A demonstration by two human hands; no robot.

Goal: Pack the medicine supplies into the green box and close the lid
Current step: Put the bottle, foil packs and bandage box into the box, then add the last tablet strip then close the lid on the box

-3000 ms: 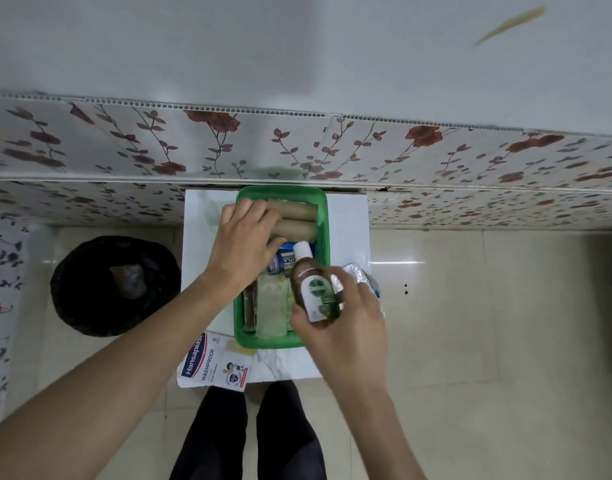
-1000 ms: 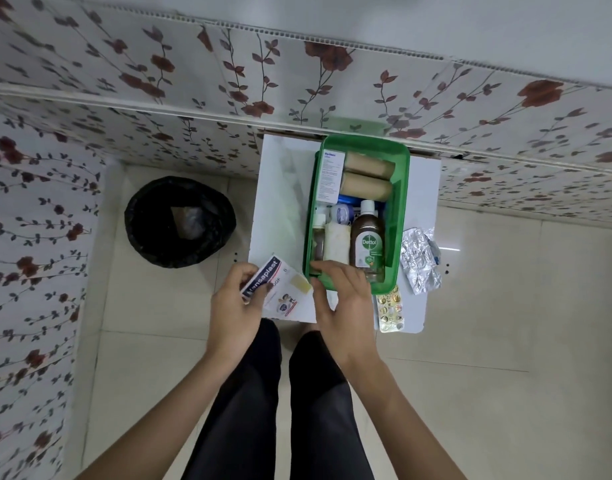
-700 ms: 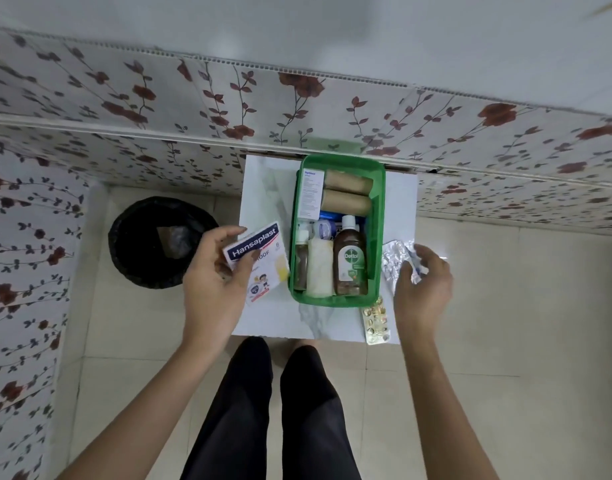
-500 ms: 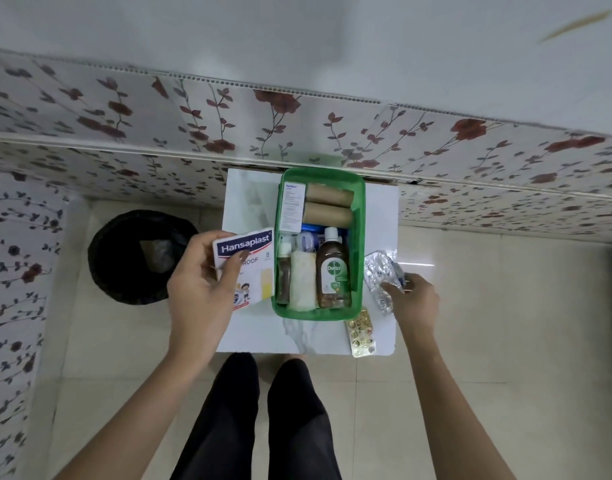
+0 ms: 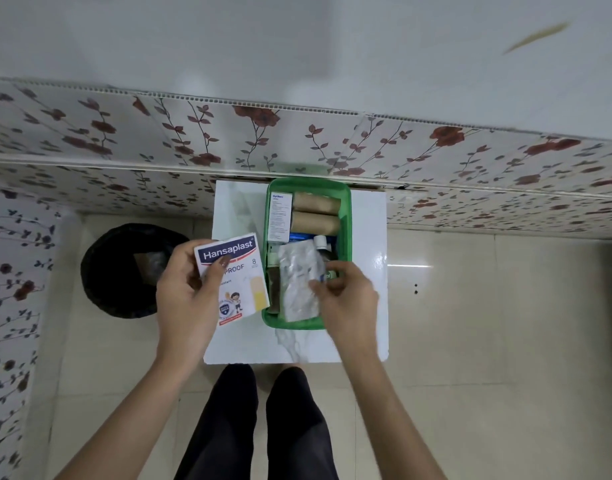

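The open green box (image 5: 346,209) stands on a small white table (image 5: 366,306) against the wall. Inside lie two brown rolls (image 5: 316,213), a white carton (image 5: 280,216) and bottles, mostly covered. My right hand (image 5: 346,299) pinches silver blister packs (image 5: 299,282) and holds them over the near half of the box. My left hand (image 5: 190,289) holds a white Hansaplast box (image 5: 231,275) just left of the green box. No lid is visible.
A black waste bin (image 5: 124,268) stands on the tiled floor left of the table. A floral panelled wall (image 5: 297,147) rises right behind the table. My dark-trousered legs (image 5: 256,424) reach under the table's near edge.
My right hand has lifted the silver blister packs from the table's right side and brought them left over the box. My left hand still holds the Hansaplast box, now closer to the green box.
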